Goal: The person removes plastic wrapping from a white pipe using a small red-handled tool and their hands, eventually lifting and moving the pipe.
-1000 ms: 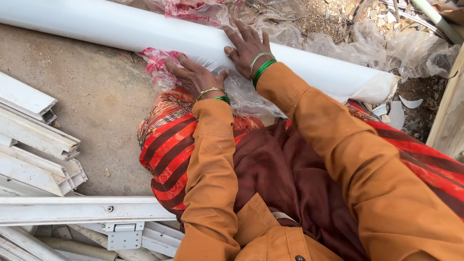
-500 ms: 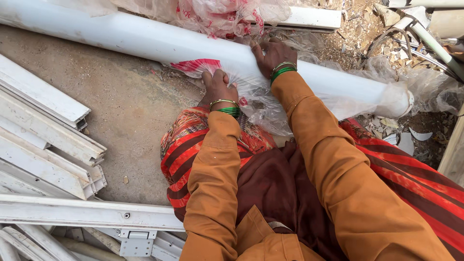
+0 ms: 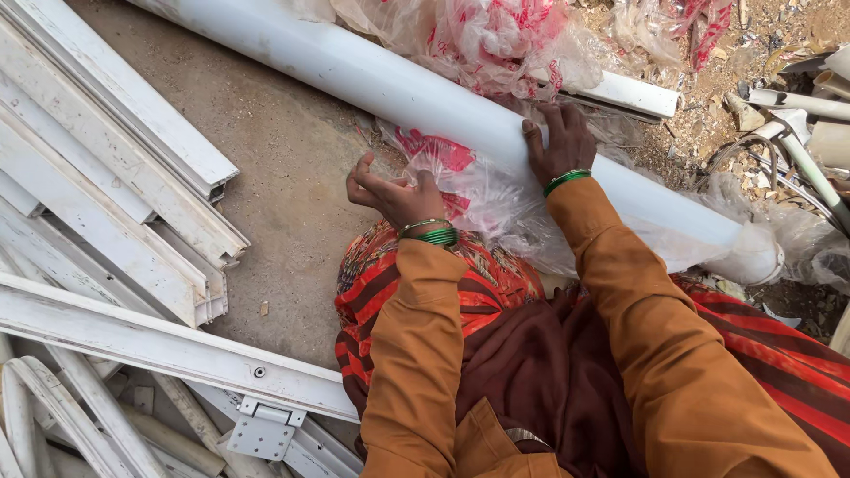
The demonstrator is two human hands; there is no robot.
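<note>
A long white plastic pipe [image 3: 372, 80] lies slantwise across the bare concrete ground [image 3: 283, 186], running from the upper left down to the right, where its end is still covered in clear film. To the left, a heap of white window-frame profiles [image 3: 106, 195] spreads over the ground, and one long profile [image 3: 150, 341] with a small metal bracket [image 3: 264, 432] crosses in front of the person's knees. Crumpled clear plastic wrapping with red print [image 3: 469, 31] is bunched behind the pipe, and more of it [image 3: 478, 190] hangs loose under the pipe, just in front of the red-striped cloth [image 3: 381, 283] on the person's lap. The right hand [image 3: 562, 142], with green bangles at the wrist, lies flat on top of the pipe, fingers spread and pressing down. The left hand [image 3: 394, 195], also bangled, sits just below the pipe with its fingers curled, pinching the loose wrapping beside the pipe.
</note>
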